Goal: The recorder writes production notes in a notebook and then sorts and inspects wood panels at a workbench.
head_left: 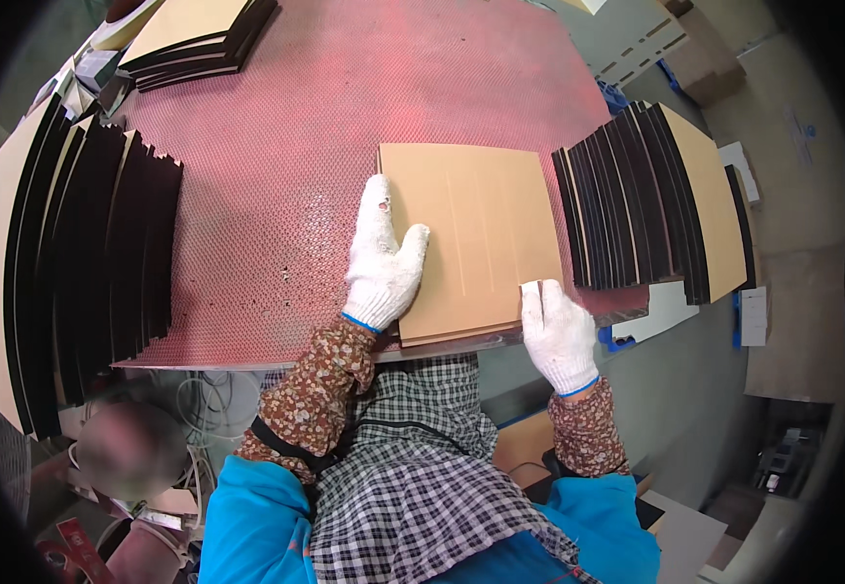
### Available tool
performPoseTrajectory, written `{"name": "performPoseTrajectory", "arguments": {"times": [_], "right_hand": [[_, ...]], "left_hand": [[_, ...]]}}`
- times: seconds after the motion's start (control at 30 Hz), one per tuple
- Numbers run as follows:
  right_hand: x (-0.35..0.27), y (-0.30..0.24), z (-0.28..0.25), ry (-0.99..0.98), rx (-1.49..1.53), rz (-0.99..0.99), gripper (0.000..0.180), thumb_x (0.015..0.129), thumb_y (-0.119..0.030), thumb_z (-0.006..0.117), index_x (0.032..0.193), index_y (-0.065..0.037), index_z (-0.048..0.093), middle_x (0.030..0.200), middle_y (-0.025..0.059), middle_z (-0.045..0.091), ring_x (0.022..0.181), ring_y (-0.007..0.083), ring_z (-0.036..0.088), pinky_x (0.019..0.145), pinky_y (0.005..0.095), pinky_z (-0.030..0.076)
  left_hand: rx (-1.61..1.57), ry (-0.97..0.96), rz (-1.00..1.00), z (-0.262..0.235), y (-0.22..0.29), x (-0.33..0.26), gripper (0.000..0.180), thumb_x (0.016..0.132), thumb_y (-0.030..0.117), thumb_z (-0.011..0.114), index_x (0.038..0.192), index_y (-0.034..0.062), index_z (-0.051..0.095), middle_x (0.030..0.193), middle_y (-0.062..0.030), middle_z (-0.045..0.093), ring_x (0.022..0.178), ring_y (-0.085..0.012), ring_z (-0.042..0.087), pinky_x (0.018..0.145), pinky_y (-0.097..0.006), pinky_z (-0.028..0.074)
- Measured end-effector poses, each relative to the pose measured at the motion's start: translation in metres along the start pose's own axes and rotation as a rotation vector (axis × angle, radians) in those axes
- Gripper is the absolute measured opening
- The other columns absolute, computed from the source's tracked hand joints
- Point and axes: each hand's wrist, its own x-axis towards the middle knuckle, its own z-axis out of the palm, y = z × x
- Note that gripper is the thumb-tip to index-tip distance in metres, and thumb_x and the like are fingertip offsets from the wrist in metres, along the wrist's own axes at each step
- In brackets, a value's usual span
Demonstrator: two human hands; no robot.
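A tan square board (471, 224) with faint pale lines lies on the red mesh-patterned table in front of me, and a second layer shows along its lower edge. Along its left edge rests my left hand (384, 258) in a white knit glove, fingers stretched up and thumb apart on the board's face. My right hand (557, 336), gloved the same way, is at the lower right edge of the board. Its fingers are closed in a pinch, with a small sliver at the tips too small to name.
A row of black-edged boards (627, 200) stands upright on the right, close to the tan board. Another upright row (101, 243) stands at the far left. At the back left lies a flat pile of boards (194, 44). The table's near edge (247, 362) runs before my apron.
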Motion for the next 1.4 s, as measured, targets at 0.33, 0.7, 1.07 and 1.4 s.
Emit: {"name": "performPoseTrajectory", "arguments": {"times": [0.33,0.7,1.07,1.4], "right_hand": [[0.068,-0.004,0.009,0.060,-0.052,-0.119,0.022,0.109,-0.027,0.054,0.104,-0.007,0.062,0.083,0.0207,0.072,0.073,0.0410,0.072,0.064,0.0520,0.058],[0.176,0.027,0.042,0.189,-0.218,-0.382,0.025,0.108,-0.030,0.052,0.106,-0.007,0.061,0.079,0.0221,0.069,0.077,0.0440,0.073,0.072,0.0564,0.059],[0.058,0.018,0.019,-0.046,-0.091,-0.161,0.016,0.107,-0.018,0.053,0.110,-0.004,0.061,0.092,0.0195,0.063,0.073,0.0375,0.070,0.063,0.0513,0.057],[0.001,-0.034,-0.008,-0.044,0.073,-0.016,0.023,0.109,-0.029,0.057,0.103,-0.008,0.063,0.082,0.0225,0.071,0.075,0.0435,0.072,0.067,0.0547,0.057]], "left_hand": [[-0.017,0.000,0.036,0.000,-0.007,-0.001,0.081,0.099,0.003,0.064,0.165,-0.0129,0.021,0.172,-0.0315,0.027,0.162,-0.0385,0.028,0.133,-0.042,0.024],[0.163,-0.005,0.053,-0.001,-0.014,0.002,0.080,0.099,0.003,0.065,0.165,-0.0136,0.021,0.171,-0.0322,0.029,0.161,-0.0382,0.030,0.132,-0.042,0.025],[0.022,0.035,0.036,0.003,-0.016,0.002,0.080,0.098,0.001,0.065,0.164,-0.0137,0.023,0.170,-0.0320,0.031,0.161,-0.0385,0.029,0.133,-0.042,0.024],[0.047,0.043,0.052,0.003,-0.021,0.003,0.081,0.098,0.002,0.066,0.165,-0.0130,0.023,0.170,-0.0313,0.031,0.160,-0.0381,0.031,0.133,-0.042,0.025]]}}
